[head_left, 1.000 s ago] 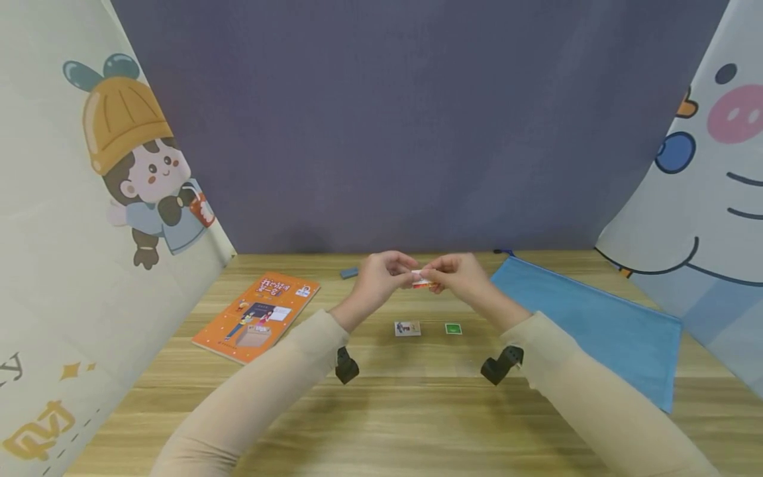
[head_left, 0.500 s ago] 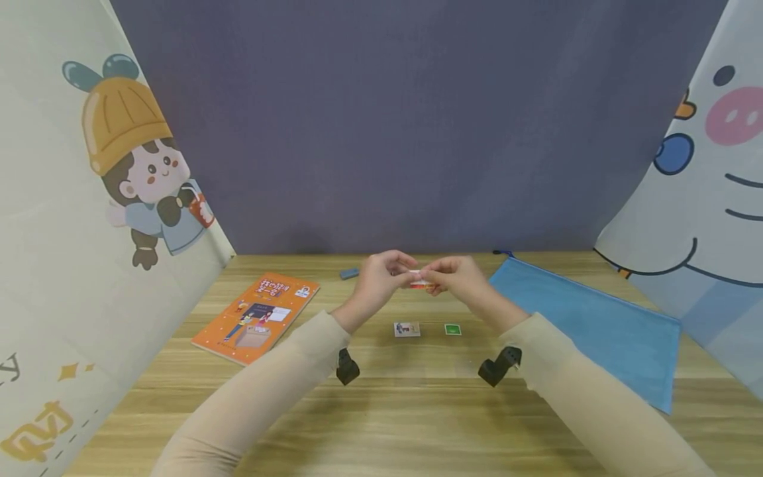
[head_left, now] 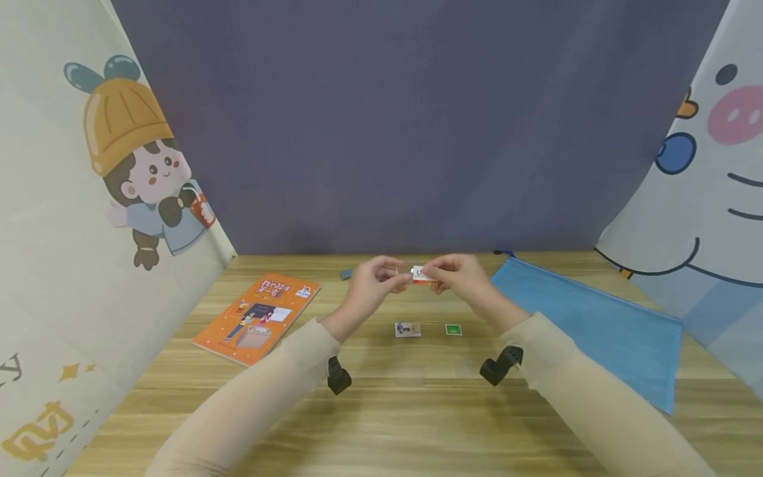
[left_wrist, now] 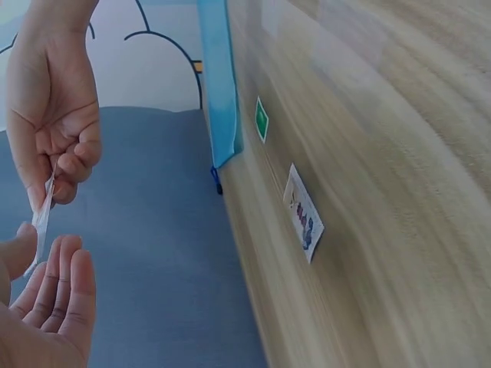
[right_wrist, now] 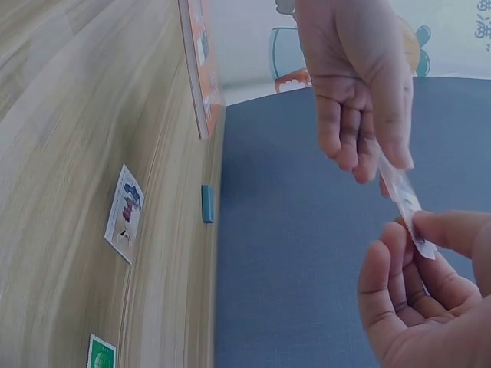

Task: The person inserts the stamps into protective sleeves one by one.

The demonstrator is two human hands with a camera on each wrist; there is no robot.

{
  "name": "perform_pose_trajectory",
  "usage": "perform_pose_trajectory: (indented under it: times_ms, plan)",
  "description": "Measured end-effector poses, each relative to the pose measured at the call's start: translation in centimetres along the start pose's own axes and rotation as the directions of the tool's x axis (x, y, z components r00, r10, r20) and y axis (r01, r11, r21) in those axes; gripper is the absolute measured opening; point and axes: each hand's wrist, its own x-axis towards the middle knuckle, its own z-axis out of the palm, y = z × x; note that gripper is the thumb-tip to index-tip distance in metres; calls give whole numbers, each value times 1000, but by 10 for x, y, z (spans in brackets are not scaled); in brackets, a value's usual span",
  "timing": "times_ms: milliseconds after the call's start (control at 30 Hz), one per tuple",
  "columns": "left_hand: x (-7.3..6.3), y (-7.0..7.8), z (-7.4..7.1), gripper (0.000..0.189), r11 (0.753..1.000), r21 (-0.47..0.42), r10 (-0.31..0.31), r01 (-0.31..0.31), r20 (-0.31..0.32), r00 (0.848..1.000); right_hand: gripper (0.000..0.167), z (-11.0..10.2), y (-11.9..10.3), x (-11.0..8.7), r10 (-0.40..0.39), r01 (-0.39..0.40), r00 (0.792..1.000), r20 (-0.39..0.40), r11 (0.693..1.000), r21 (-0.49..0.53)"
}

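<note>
My right hand (head_left: 461, 275) pinches a small white-and-red stamp-like slip (head_left: 424, 275) above the table, with thumb and fingertips on its right end. A dark letter shows on its upper part; from the wrist views it appears thin and edge-on. At the slip's left end is my left hand (head_left: 374, 285), its thumb tip close beside that edge. In the left wrist view the left fingers (left_wrist: 61, 295) are fairly straight, apart from the thumb. Below the hands lie a stamp with printed figures (head_left: 408, 329) and a smaller green stamp (head_left: 454, 329), both flat on the wood.
An orange book (head_left: 259, 318) lies on the left of the table. A blue zip pouch (head_left: 590, 331) covers part of the right side. Behind the left hand sits a small blue block (head_left: 346, 273). A dark grey cloth (head_left: 417, 126) stands along the back edge.
My left hand has shifted slightly left and its thumb has come off the slip's face. More of the slip, with its letter, now shows. The right hand stays nearly in place.
</note>
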Motion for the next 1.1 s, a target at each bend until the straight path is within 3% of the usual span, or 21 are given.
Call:
perform_pose_trajectory:
  times_ms: [533,1100]
  plan:
    - [-2,-3,0,14,996,-81,-46,41,-54,998,33,0,1,0,-9,9,1000,8,999,39]
    - [-2,-3,1,21,983,-157,-102,91,-64,993,31,-2,2,0,-41,34,996,82,996,84]
